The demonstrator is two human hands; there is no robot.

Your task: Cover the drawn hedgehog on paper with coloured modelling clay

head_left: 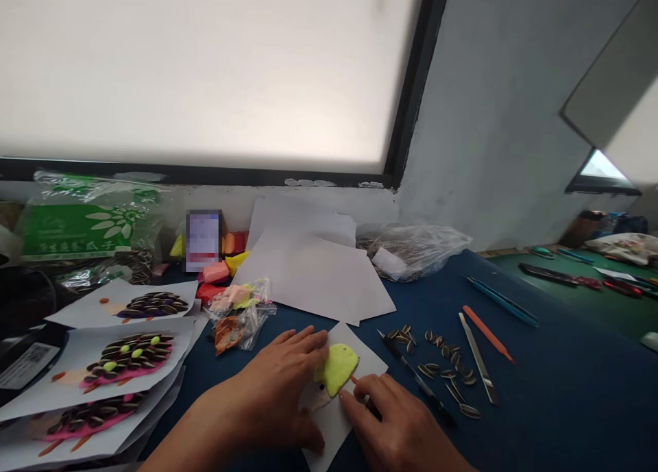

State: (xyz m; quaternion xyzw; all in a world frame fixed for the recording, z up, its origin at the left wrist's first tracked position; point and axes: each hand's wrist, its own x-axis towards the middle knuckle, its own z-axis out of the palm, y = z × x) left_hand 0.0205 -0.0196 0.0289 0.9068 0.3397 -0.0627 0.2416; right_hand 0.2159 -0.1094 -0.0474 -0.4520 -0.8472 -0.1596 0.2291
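Note:
A yellow-green clay shape point(339, 368) lies on a small white paper sheet point(367, 355), with a paler part and a dark dot at its lower left. My left hand point(280, 383) rests over the left side of the sheet, fingers stretched out, against the clay's edge. At the clay's lower right, my right hand point(393, 417) pinches a tiny orange clay strip point(356, 380), its end touching or very near the yellow clay. Sunflower seeds point(447, 355) lie loose to the right, beside a black pen point(416, 376).
Seed-and-clay hedgehog pictures point(128, 359) are stacked at left. Behind are clay packets point(239, 297), white paper point(313, 273), a green seed bag point(87, 225) and a clear plastic bag point(416, 249). A metal craft knife point(478, 359), orange tool point(488, 333) and blue tweezers point(504, 301) lie right.

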